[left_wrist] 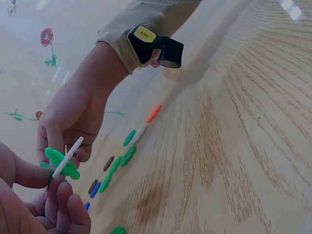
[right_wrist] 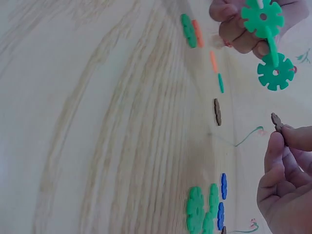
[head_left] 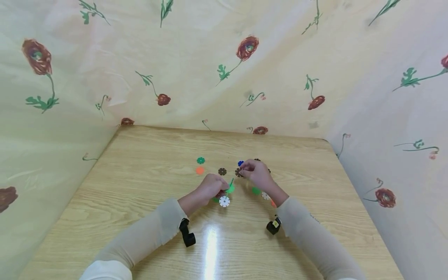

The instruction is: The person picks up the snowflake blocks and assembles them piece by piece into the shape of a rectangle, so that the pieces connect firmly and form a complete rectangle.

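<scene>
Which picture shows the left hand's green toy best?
The right wrist view: two notched green discs of the toy face the camera, showing their holes. The head view shows it small, in the left hand. The left wrist view shows a slanted green disc and a white one edge-on.

Yellow label on the black wrist camera — its small characters not legible.
</scene>
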The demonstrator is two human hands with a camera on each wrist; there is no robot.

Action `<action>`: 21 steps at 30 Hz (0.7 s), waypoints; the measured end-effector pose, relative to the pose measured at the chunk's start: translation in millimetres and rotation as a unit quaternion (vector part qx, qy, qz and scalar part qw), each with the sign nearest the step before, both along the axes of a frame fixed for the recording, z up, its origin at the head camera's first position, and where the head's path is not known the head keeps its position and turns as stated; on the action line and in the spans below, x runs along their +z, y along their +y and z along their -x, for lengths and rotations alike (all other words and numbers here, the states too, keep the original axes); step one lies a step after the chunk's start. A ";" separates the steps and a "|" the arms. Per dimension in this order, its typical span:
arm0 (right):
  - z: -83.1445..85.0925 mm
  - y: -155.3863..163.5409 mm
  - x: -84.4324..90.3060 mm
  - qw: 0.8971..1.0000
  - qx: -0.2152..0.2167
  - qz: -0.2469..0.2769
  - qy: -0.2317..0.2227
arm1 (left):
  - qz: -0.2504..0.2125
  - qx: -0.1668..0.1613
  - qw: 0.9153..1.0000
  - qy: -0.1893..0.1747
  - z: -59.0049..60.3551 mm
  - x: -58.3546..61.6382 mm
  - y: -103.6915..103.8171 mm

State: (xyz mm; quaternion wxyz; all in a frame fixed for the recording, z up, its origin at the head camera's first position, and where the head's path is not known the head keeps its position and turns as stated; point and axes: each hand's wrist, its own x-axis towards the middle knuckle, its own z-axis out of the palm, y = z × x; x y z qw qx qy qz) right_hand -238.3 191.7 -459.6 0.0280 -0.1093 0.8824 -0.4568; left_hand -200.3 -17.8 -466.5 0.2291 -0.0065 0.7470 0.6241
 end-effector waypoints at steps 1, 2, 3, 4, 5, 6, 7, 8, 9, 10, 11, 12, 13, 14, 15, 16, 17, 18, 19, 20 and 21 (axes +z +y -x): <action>0.0 -0.1 0.4 1.000 -0.001 0.013 -0.008 | -0.002 -0.002 1.000 0.002 -0.1 -0.3 0.2; 0.2 0.0 0.2 1.000 -0.001 0.025 -0.017 | -0.005 -0.003 1.000 0.001 -0.3 -0.6 0.5; 0.2 0.2 0.1 0.999 0.000 0.038 -0.025 | -0.008 -0.004 1.000 0.001 -0.5 -0.9 0.8; 0.4 0.4 -0.5 0.998 0.002 0.049 -0.034 | -0.012 -0.004 1.000 0.001 -0.9 -1.1 1.0; 0.6 0.4 -0.9 0.997 0.003 0.063 -0.044 | -0.014 -0.004 1.000 0.001 -1.1 -1.2 1.3; 0.8 0.7 -1.3 0.996 0.006 0.072 -0.051 | -0.015 -0.005 1.000 0.003 -1.6 -1.2 1.5; 0.9 0.9 -1.7 0.995 0.009 0.081 -0.057 | -0.016 -0.006 1.000 0.004 -2.0 -1.4 1.7; 1.0 1.2 -1.9 0.994 0.013 0.086 -0.063 | -0.017 -0.005 1.000 0.003 -2.6 -1.2 1.9; 1.2 1.1 -2.0 0.993 0.015 0.090 -0.068 | -0.018 -0.005 1.000 0.003 -3.1 -1.0 2.0; 1.3 1.0 -1.7 0.993 0.019 0.093 -0.072 | -0.019 -0.006 1.000 0.004 -3.6 -0.8 2.1; 1.0 0.6 -1.2 0.993 0.021 0.093 -0.075 | -0.019 -0.007 1.000 0.004 -4.0 -0.8 2.3; 0.9 0.6 -1.2 0.993 0.023 0.091 -0.076 | -0.021 -0.009 1.000 0.005 -4.5 -0.5 2.3; 0.9 0.3 -1.1 0.993 0.024 0.089 -0.078 | -0.023 -0.009 1.000 0.005 -4.6 -0.9 2.4; 0.6 0.0 -0.8 0.993 0.025 0.086 -0.080 | -0.024 -0.011 1.000 0.005 -4.7 -0.9 2.3; 0.4 -0.6 -0.6 0.993 0.025 0.084 -0.081 | -0.026 -0.011 1.000 0.006 -4.9 -1.1 2.4; 0.1 -1.0 -0.7 0.993 0.028 0.082 -0.083 | -0.027 -0.012 1.000 0.007 -5.0 -1.2 2.4; -0.3 -1.5 -0.8 0.993 0.030 0.079 -0.084 | -0.028 -0.013 1.000 0.008 -5.1 -1.2 2.3; -0.3 -1.8 -1.0 0.993 0.032 0.079 -0.086 | -0.028 -0.014 0.999 0.009 -5.3 -1.2 2.1; -0.8 -2.5 -0.6 0.992 0.033 0.079 -0.087 | -0.028 -0.014 0.999 0.009 -5.4 -1.2 2.0; -1.4 -3.2 -0.1 0.992 0.034 0.079 -0.089 | -0.028 -0.013 0.999 0.009 -5.5 -0.8 2.0; -1.9 -3.9 0.7 0.992 0.034 0.081 -0.091 | -0.028 -0.012 0.999 0.009 -5.6 -0.6 1.9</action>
